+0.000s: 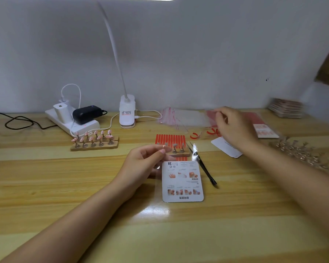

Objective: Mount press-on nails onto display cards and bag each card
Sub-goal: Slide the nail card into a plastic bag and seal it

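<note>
The display card (182, 182) lies just right of the left hand (141, 164), whose curled fingers pinch its clear sleeve. Far beyond the card, the right hand (234, 126) pinches a clear bag (184, 117).

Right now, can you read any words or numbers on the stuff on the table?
No text here is clear enough to quote.
Printed card: lies upside down to the camera, print too small and blurred.
Lamp base: red label, too small.
White card: faint line, unreadable.
</note>
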A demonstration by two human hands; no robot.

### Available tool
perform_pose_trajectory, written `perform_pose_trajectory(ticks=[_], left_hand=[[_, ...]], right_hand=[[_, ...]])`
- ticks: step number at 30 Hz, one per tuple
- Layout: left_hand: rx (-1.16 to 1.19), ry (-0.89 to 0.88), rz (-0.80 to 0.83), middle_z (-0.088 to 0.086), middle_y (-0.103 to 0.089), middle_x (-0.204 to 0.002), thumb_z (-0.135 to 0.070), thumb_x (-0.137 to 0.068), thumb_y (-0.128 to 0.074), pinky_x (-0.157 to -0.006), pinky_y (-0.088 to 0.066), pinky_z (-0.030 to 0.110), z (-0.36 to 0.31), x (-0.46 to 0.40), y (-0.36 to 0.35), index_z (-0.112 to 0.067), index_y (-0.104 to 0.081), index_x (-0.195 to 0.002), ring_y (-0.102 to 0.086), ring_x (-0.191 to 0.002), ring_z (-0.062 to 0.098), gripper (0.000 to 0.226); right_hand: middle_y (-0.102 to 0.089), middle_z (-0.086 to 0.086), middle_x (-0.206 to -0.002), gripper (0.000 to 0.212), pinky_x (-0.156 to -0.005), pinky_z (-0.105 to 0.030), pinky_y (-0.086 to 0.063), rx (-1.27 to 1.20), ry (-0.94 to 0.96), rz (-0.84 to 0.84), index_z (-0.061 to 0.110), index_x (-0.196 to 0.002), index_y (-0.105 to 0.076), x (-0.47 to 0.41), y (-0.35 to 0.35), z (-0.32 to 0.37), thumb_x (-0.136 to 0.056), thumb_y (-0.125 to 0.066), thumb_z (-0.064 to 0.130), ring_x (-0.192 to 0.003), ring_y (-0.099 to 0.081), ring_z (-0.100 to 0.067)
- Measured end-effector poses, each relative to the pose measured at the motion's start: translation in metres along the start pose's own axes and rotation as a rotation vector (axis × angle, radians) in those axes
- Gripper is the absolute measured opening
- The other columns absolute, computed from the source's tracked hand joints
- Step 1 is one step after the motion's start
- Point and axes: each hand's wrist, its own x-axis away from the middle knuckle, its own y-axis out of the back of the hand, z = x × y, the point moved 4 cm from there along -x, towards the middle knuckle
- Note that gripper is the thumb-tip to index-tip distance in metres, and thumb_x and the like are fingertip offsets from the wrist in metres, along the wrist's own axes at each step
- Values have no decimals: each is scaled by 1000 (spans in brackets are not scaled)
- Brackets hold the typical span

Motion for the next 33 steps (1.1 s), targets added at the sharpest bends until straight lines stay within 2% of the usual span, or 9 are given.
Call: perform_pose_trajectory(ticks=[2, 4, 7, 10, 13, 16, 20, 24, 33], left_hand=[[18, -4, -8, 7, -73, -83, -11, -92, -51, -57, -56, 23, 0, 0, 1, -13, -67, -94, -69, -79, 19, 16], [32, -10, -21, 10, -73, -86, -12, -91, -53, -56, -56, 23, 1, -1, 2, -14, -68, -94, -69, -79, 22, 16], [69, -18, -13, 9, -73, -83, -11, -91, -52, -54, -55, 23, 0, -1, 2, -13, -68, -93, -68, -75, 19, 16], [99, -20, 5, 7, -73, -81, -10, -91, -51, -53, -54, 23, -1, -1, 2, -12, -67, -95, -67, -73, 17, 16], [120, -12, 38, 9, -73, -85, -12, -89, -53, -54, -55, 22, -1, 0, 3, -11, -66, -98, -68, -74, 16, 16], [117, -3, 102, 8, -73, -90, -11, -83, -58, -58, -56, 23, -3, -1, 4, -13, -65, -100, -69, -78, 17, 18], [101, 17, 202, 8, -73, -95, -10, -70, -66, -62, -56, 24, -4, -1, 6, -12, -63, -102, -69, -91, 20, 32], [-28, 32, 217, 3, -74, -92, 2, -82, -61, -62, -57, 24, -4, -1, 10, -15, -63, -101, -70, -88, 17, 26], [-110, 32, 187, -1, -74, -88, 1, -81, -64, -62, -55, 19, -5, -2, 15, -18, -66, -94, -70, -84, 12, 24]], right_hand=[[-64, -7, -78, 26, -63, -27, -45, -229, -43, 22, 13, -96, -65, 19, -4, 12, -96, -40, 21, -66, -57, -16], [-63, -14, -74, 35, -51, -16, -37, -381, -84, 101, 7, -83, -63, 39, -11, 23, -93, -43, 33, -55, -50, -5], [-65, -4, -74, 34, -59, -14, -39, -478, -118, 210, 20, -75, -65, 62, -22, 32, -89, -48, 46, -68, -55, -7], [-68, 3, -78, 17, -72, -24, -45, -521, -138, 250, 29, -76, -66, 70, -24, 33, -84, -56, 39, -76, -59, -11], [-67, 9, -77, 8, -69, -15, -46, -572, -136, 270, 26, -77, -67, 70, -22, 32, -83, -62, 28, -75, -59, -5], [-64, 11, -73, 12, -63, -5, -42, -627, -100, 278, 25, -74, -66, 70, -19, 35, -82, -66, 15, -67, -56, 8], [-66, 12, -74, 10, -63, -5, -44, -687, -113, 251, 23, -77, -66, 71, -15, 29, -81, -67, 14, -68, -59, 8], [-68, 11, -76, 8, -67, -9, -48, -711, -109, 285, 22, -79, -67, 73, -17, 28, -80, -68, 14, -72, -63, 4], [-66, 12, -70, 14, -62, -7, -45, -646, -31, 358, 23, -77, -65, 75, -16, 32, -75, -73, 12, -66, -60, 6]])
